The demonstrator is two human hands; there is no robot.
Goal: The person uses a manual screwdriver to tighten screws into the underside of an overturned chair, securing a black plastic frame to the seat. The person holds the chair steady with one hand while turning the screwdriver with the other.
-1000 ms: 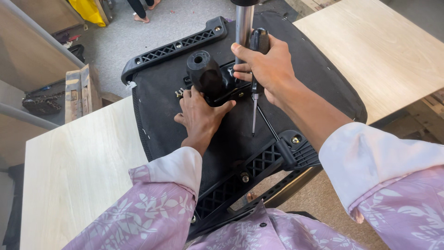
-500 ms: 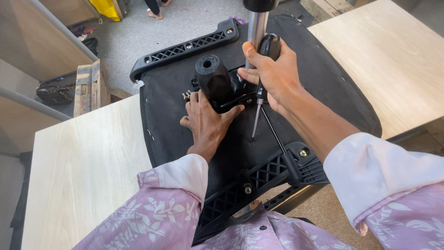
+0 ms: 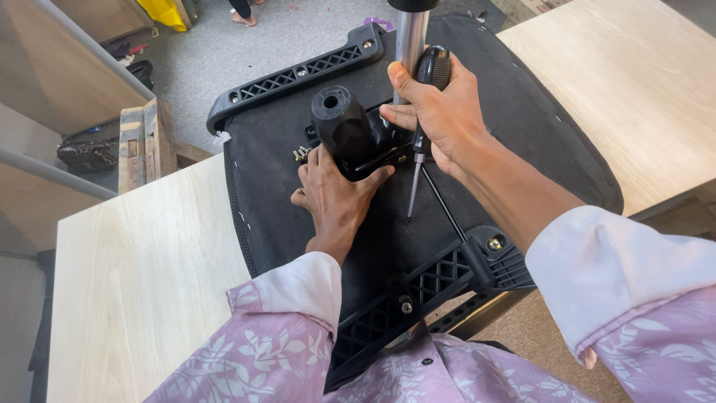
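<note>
I had an upturned office chair seat (image 3: 522,142) lying black underside up, bridging the gap between two pale wooden tabletops (image 3: 142,276), with grey floor showing past its far edge. At the seat's middle sat the black tilt mechanism (image 3: 350,134), its round socket pointing up at me, and just beyond it the chrome gas-lift column (image 3: 410,45) rose out of the top of the view. My left hand (image 3: 335,198) lay flat against the near side of the mechanism, fingers spread a little and pressed to its base, holding nothing; a small cluster of bolts or screws (image 3: 302,154) showed just off its fingertips. My right hand (image 3: 440,112) was wrapped narrow around the black handle of a screwdriver (image 3: 418,160), thumb up against the chrome column, the thin shaft hanging down with its tip just above or on the seat fabric; I could not tell which. A slim black lever rod (image 3: 444,205) ran from the mechanism toward the near plastic lattice bracket (image 3: 418,291), where two bolt heads sat in their holes. A matching lattice bracket (image 3: 298,71) ran along the far edge of the seat. My sleeves were white-cuffed lilac with a leaf print
</note>
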